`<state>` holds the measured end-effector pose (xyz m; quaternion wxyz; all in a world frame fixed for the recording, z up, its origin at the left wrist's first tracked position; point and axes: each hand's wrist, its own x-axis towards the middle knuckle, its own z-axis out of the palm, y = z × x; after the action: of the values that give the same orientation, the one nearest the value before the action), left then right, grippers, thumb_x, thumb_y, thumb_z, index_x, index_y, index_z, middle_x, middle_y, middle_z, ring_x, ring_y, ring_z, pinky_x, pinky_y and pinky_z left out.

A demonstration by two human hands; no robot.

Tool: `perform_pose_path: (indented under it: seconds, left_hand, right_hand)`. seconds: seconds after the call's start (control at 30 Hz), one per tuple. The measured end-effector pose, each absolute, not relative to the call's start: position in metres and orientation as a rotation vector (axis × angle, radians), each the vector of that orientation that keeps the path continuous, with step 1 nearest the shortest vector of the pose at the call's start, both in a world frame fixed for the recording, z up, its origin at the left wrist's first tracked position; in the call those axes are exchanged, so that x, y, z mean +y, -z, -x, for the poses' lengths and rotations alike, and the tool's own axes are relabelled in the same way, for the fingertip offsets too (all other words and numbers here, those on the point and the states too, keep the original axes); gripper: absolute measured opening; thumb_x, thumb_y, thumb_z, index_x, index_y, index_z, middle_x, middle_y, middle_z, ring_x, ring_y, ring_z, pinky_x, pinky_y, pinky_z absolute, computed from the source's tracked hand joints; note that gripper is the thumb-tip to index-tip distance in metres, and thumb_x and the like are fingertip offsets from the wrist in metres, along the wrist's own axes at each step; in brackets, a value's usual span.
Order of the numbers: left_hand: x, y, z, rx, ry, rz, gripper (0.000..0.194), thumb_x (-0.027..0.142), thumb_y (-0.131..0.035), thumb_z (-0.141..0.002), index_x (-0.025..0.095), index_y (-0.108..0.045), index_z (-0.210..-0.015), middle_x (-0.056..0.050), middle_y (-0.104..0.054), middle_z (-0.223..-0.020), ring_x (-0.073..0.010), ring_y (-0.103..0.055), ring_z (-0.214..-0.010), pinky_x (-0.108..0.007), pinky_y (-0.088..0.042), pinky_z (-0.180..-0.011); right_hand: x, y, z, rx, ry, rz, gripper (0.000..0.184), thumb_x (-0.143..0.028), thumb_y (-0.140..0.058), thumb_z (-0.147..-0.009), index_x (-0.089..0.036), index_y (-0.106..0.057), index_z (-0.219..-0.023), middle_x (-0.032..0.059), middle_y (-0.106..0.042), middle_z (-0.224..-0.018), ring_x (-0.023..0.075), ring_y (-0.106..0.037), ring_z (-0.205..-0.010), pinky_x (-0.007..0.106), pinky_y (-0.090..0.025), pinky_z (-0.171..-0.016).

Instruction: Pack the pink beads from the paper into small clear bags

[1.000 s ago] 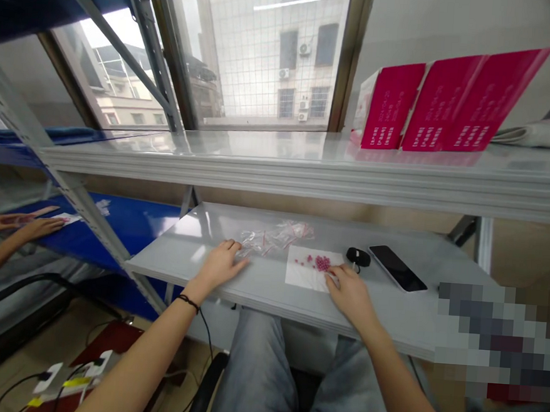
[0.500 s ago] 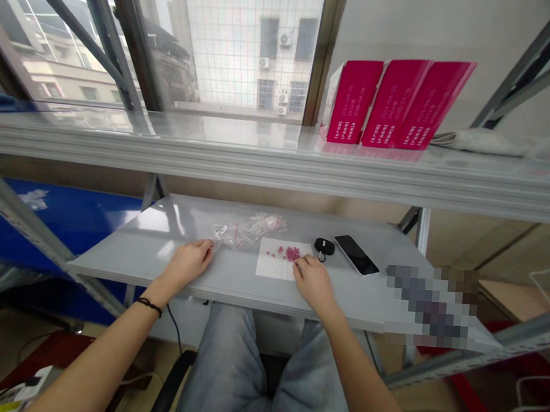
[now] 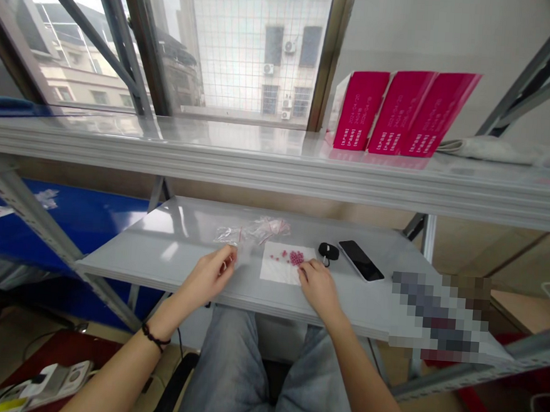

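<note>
Left hand point(image 3: 211, 275) half-curled just beside a crumpled pile of clear zip bags point(image 3: 266, 229) with reddish strips, can't tell if it pinches one; right hand point(image 3: 319, 287) bent over the right edge of a white sheet point(image 3: 277, 273), grip unclear. Bags lie on the grey surface point(image 3: 159, 248), contents not readable. Small, round, pinkish-red beads point(image 3: 296, 258) sit on the sheet, mostly one tight cluster near the right fingertips, a few loose to its left.
</note>
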<state>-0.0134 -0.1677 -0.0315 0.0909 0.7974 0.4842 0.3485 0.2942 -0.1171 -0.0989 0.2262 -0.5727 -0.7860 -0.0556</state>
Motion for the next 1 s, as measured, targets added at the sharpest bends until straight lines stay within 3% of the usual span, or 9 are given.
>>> perform_pose_path:
  seconds: [0.23, 0.37, 0.63, 0.8, 1.0]
  left_hand:
    - [-0.18, 0.028, -0.027, 1.235, -1.108, -2.348, 0.02, 0.019, -0.046, -0.1, 0.021, -0.065, -0.104, -0.004, -0.069, -0.093, -0.0163, -0.064, -0.084, -0.027, -0.047, -0.077]
    - [-0.183, 0.029, -0.044, 1.289, -1.094, -2.294, 0.013, 0.024, -0.058, -0.095, 0.019, -0.068, -0.101, -0.003, -0.068, -0.085, -0.0155, -0.062, -0.073, -0.027, -0.047, -0.07]
    - [-0.18, 0.028, -0.065, 1.402, -1.068, -2.272, 0.003, 0.021, -0.065, -0.087, 0.019, -0.063, -0.085, -0.002, -0.065, -0.08, -0.0159, -0.06, -0.071, -0.027, -0.044, -0.066]
    - [-0.184, 0.028, -0.071, 1.292, -1.024, -2.239, 0.016, 0.022, -0.055, -0.094, 0.019, -0.063, -0.081, -0.002, -0.062, -0.076, -0.0146, -0.057, -0.068, -0.025, -0.043, -0.065]
    - [-0.199, 0.021, -0.079, 1.023, -0.952, -2.247, 0.014, 0.02, -0.056, -0.093, 0.019, -0.059, -0.079, -0.001, -0.058, -0.075, -0.0136, -0.053, -0.068, -0.025, -0.042, -0.064]
  right_hand:
    - [-0.114, 0.101, -0.296, -2.122, 0.092, 1.538, 0.023, -0.02, -0.049, -0.098, -0.017, -0.071, -0.091, 0.0116, -0.068, -0.094, 0.0266, -0.061, -0.091, 0.034, -0.043, -0.084]
    - [-0.113, 0.104, -0.297, -2.076, 0.001, 1.488, 0.023, -0.021, -0.049, -0.096, -0.018, -0.07, -0.087, 0.012, -0.067, -0.091, 0.0272, -0.061, -0.09, 0.035, -0.043, -0.083]
    - [-0.11, 0.101, -0.304, -1.831, -0.285, 1.324, 0.025, -0.035, -0.052, -0.094, -0.019, -0.069, -0.085, 0.0105, -0.068, -0.087, 0.0261, -0.063, -0.084, 0.038, -0.047, -0.081]
    - [-0.124, 0.091, -0.295, -1.607, -0.522, 1.202, 0.036, -0.05, -0.052, -0.095, -0.017, -0.066, -0.093, 0.0086, -0.069, -0.087, 0.0219, -0.064, -0.076, 0.033, -0.051, -0.071]
    - [-0.147, 0.061, -0.263, -1.502, -0.745, 1.019, 0.028, -0.048, -0.059, -0.094, -0.02, -0.063, -0.09, 0.0015, -0.063, -0.081, 0.0169, -0.059, -0.074, 0.027, -0.049, -0.068]
